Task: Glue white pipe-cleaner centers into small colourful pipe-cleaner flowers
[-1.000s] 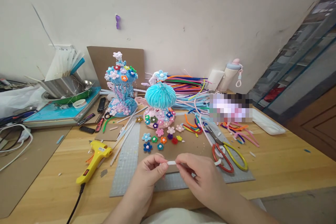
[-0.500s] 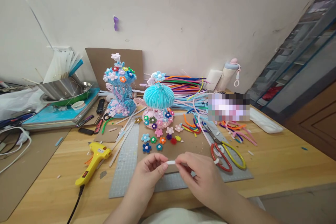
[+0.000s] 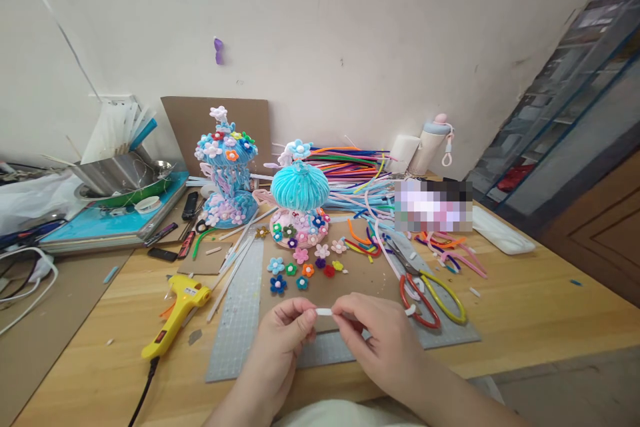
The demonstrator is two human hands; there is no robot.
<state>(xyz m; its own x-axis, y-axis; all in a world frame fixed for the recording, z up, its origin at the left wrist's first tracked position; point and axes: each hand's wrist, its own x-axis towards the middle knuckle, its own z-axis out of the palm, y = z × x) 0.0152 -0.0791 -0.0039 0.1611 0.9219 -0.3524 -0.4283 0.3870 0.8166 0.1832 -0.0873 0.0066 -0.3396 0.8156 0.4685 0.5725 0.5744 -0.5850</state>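
One held strip (image 3: 325, 312), two fuzzy ornaments (image 3: 300, 188) and one glue gun (image 3: 180, 310) are visible.

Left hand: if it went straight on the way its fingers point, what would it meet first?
Probably the right hand, just past the white piece it pinches, though depth is unclear.

Left hand (image 3: 286, 335) faces right hand (image 3: 376, 332), both pinching.
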